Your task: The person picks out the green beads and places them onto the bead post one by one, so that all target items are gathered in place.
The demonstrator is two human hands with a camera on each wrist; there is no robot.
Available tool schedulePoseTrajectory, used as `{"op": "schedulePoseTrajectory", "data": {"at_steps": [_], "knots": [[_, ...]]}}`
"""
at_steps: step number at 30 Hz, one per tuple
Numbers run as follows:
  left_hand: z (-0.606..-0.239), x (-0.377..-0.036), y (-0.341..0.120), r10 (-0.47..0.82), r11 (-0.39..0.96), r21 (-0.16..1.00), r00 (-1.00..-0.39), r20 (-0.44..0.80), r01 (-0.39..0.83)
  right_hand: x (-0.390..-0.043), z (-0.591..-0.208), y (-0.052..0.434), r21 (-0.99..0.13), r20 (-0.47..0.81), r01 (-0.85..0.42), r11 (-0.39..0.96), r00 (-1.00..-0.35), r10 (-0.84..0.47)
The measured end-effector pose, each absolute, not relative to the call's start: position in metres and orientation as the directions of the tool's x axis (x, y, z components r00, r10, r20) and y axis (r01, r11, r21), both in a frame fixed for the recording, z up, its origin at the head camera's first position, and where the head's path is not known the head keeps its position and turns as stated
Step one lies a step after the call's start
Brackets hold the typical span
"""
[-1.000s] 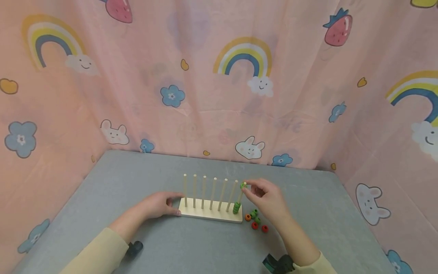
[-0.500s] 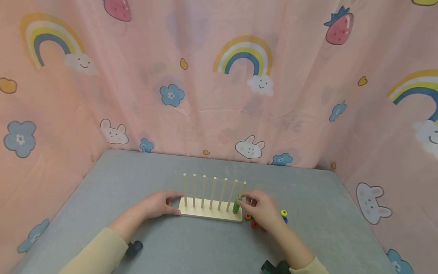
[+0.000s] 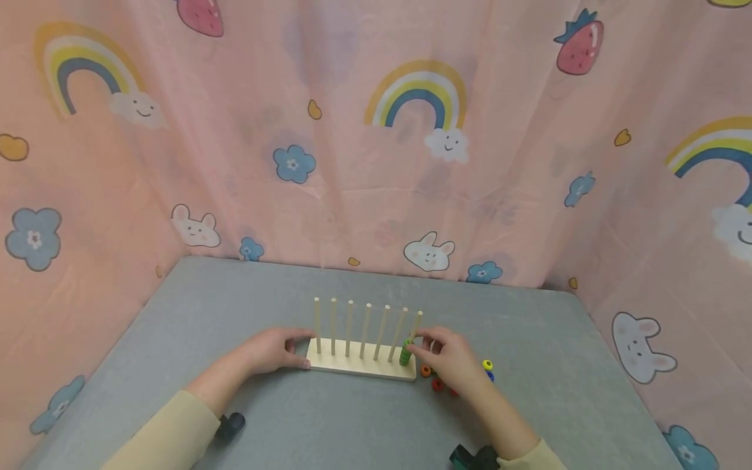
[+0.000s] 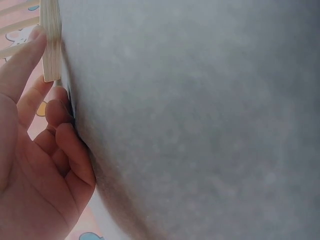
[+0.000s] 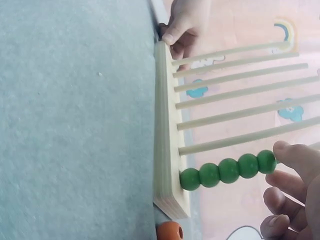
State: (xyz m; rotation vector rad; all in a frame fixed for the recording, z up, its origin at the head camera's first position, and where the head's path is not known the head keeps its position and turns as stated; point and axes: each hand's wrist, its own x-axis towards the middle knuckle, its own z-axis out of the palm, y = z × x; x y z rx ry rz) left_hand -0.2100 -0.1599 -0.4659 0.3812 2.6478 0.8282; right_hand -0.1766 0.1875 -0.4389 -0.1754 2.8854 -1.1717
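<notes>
A pale wooden peg board (image 3: 361,371) with a row of upright pegs lies across the middle of the table. My left hand (image 3: 269,351) grips its left end, thumb in front and fingers behind. On the rightmost peg sits a stack of several green beads (image 5: 228,171), touching one another down to the base. My right hand (image 3: 449,358) has thumb and forefinger at the uppermost green bead (image 5: 267,161), pinching it on the peg. The other fingers of that hand are loosely bent. The remaining pegs bear no beads.
Loose beads lie right of the board: an orange bead (image 3: 425,371), a red bead (image 3: 437,385), a yellow bead (image 3: 487,365) and a blue bead (image 3: 490,376). My right hand partly hides others. A patterned pink curtain (image 3: 376,196) surrounds the grey table (image 3: 282,418).
My right hand has moved down the rightmost peg from its tip, bringing a green bead onto the stack. It has stayed there over the last half second. The left hand keeps its place.
</notes>
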Motion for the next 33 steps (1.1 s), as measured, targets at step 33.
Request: {"op": "schedulePoseTrajectory", "data": {"at_steps": [33], "knots": [[-0.462, -0.208, -0.159, 0.353, 0.797, 0.582, -0.906, -0.234, 0.16, -0.161, -0.464, 0.253, -0.589, -0.178, 0.034, 0.807, -0.98, -0.088]]}}
